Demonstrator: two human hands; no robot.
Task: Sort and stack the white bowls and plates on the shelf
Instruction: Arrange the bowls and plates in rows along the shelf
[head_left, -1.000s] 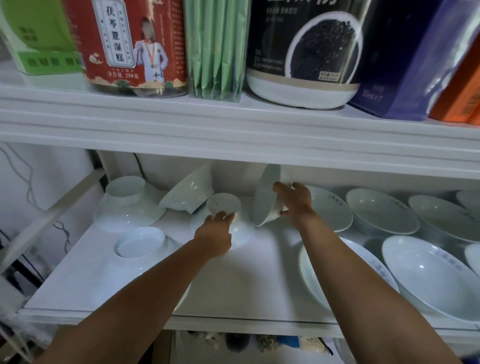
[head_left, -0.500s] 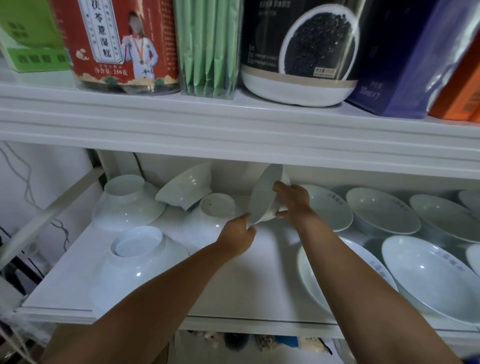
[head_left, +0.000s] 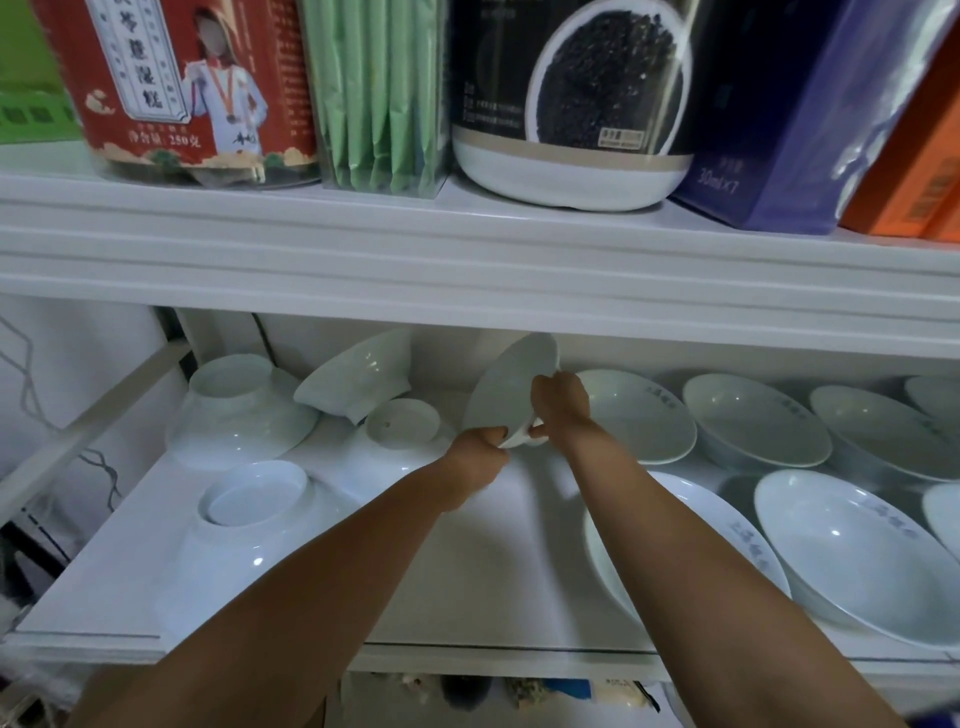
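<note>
A white bowl (head_left: 506, 387) stands tilted on its edge at the back middle of the lower shelf (head_left: 483, 587). My right hand (head_left: 561, 402) grips its upper right side. My left hand (head_left: 478, 452) pinches its lower rim. To the left, three white bowls lie upside down: one at the back (head_left: 236, 410), one in the middle (head_left: 400, 441), one at the front (head_left: 249, 525). Another bowl (head_left: 358, 376) leans tilted behind them. To the right, several shallow white plates (head_left: 753, 426) lie face up, the nearest one (head_left: 857, 551) at the front.
The upper shelf board (head_left: 467, 260) hangs low above the bowls. On it stand a red tin (head_left: 176, 88), green packets (head_left: 374, 93), a dark jar (head_left: 571, 98) and a dark blue box (head_left: 789, 114). Cables (head_left: 93, 462) hang at the left.
My left hand left the upside-down middle bowl and moved right onto the tilted bowl's lower rim. My right hand stayed on that bowl, which now tilts more.
</note>
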